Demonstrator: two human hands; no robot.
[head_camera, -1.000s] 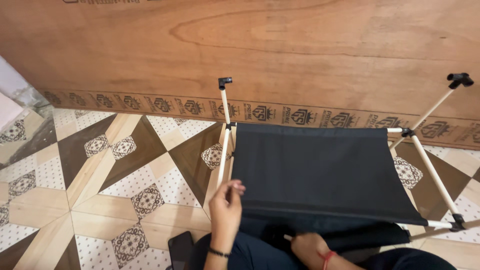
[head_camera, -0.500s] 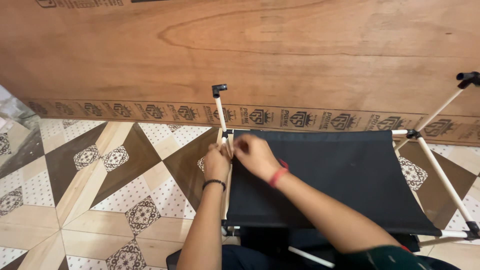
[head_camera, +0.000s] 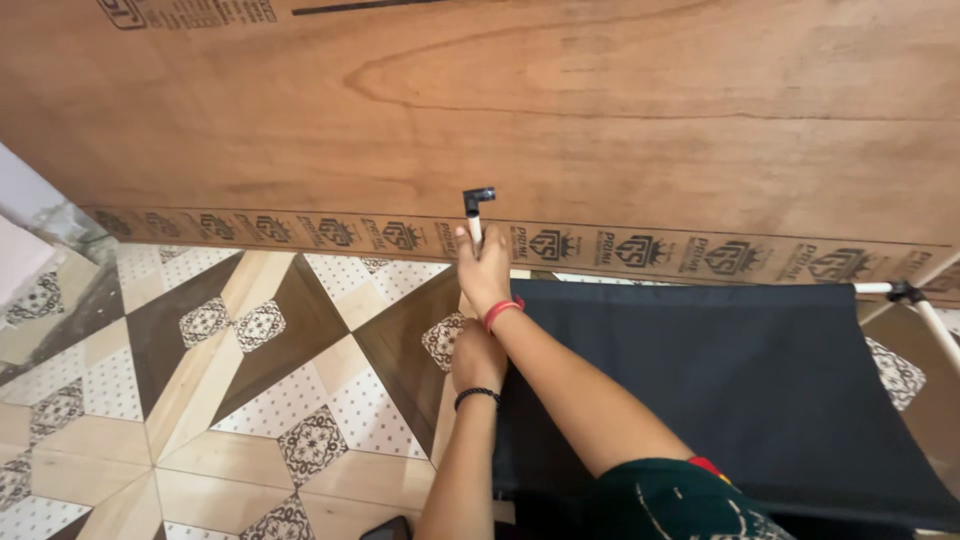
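Observation:
A rack of thin white tubes with black plastic joints stands on the floor, a black fabric shelf (head_camera: 740, 380) stretched across it. My right hand (head_camera: 482, 270), with a red thread on the wrist, is closed around the upright tube at the far left corner, just under its black elbow joint (head_camera: 477, 198). My left hand (head_camera: 477, 356), with a black wristband, grips the left side tube lower down, at the fabric's edge. Both tubes are mostly hidden by my hands and arms.
A big plywood sheet (head_camera: 560, 110) leans behind the rack, with a printed strip along its bottom. The floor (head_camera: 230, 380) has patterned brown, beige and white tiles. Another black joint (head_camera: 905, 292) sits at the rack's far right corner.
My right hand has gone from the fabric's corner up onto the upright tube. My left hand stayed on the side tube. The view shifted, so the rack sits further right.

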